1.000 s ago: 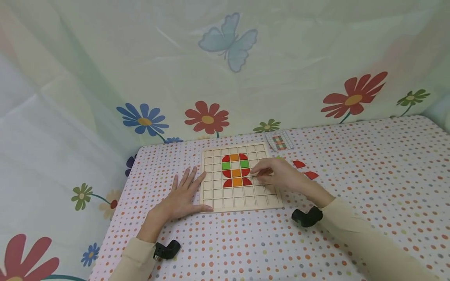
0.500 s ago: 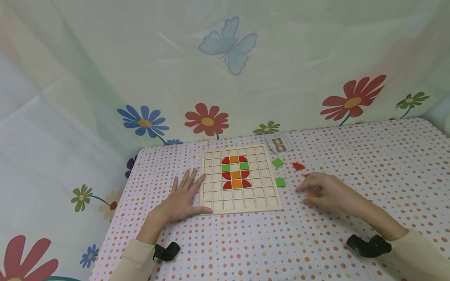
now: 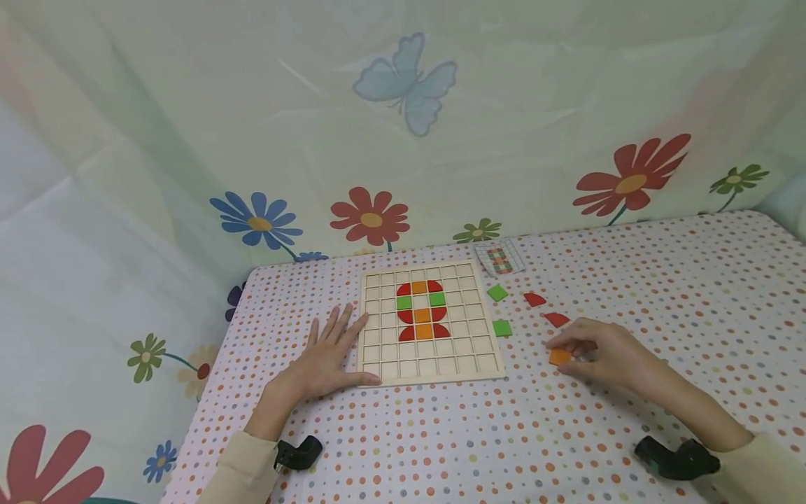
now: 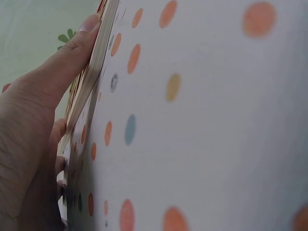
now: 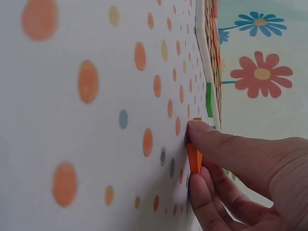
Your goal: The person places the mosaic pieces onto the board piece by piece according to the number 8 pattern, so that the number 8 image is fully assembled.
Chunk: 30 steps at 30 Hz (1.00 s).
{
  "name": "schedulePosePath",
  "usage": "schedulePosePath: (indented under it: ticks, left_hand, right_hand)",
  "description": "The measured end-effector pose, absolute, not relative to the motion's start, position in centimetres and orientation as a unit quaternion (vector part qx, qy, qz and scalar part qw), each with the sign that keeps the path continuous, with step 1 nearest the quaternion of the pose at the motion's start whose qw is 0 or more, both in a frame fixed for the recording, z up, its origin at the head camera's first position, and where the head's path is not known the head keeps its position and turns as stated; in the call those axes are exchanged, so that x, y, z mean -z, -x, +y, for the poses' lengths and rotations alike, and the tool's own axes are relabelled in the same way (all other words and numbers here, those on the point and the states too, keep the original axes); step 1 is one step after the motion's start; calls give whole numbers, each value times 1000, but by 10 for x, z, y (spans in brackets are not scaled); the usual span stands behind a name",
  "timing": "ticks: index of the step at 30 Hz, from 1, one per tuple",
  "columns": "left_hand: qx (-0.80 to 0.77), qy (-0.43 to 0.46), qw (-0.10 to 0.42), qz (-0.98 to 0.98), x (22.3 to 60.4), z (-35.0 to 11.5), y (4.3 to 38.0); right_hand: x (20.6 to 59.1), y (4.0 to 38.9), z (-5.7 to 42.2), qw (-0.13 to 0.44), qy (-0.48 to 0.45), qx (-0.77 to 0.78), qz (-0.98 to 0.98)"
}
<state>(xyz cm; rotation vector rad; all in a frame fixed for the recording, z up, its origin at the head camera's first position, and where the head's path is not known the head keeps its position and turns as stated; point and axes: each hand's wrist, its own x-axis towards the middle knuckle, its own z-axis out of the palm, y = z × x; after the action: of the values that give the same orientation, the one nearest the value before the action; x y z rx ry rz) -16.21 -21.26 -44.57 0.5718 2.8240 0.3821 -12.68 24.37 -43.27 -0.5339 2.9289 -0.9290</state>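
Note:
My left hand [image 3: 324,357] lies with fingers spread at the left edge of a wooden grid board [image 3: 462,348]; its thumb rests on the board's near left corner. In the left wrist view the thumb [image 4: 72,53] presses against the board's rim. Right of the board, my right hand [image 3: 607,353] pinches an orange square tile [image 3: 560,357] between thumb and fingers, low over the tabletop. The right wrist view has the orange tile [image 5: 194,158] tilted on edge in that pinch. Red, orange and green tiles sit in the board's middle cells, around one bare cell.
Two green square tiles [image 3: 502,327] lie just right of the board. Two red quarter-circle tiles [image 3: 557,320] are between them and my right hand. A printed pattern card [image 3: 499,257] lies beyond the board's far right corner. A flowered curtain [image 3: 516,161] hangs behind the dotted table.
My right hand has moved off the board to the right and taken hold of the orange tile on the table. The left hand has stayed at the board's edge.

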Motion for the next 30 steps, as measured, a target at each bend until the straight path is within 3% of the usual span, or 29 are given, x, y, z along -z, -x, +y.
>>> schedulePosePath:
  ticks: [21, 30]
  left_hand:
    - [-135, -197, 119, 964, 445, -212, 161]
    - [-139, -198, 114, 963, 447, -213, 161]
  right_hand:
    - [433, 127, 239, 0, 172, 303, 937]
    - [414, 151, 199, 8, 190, 331, 924]
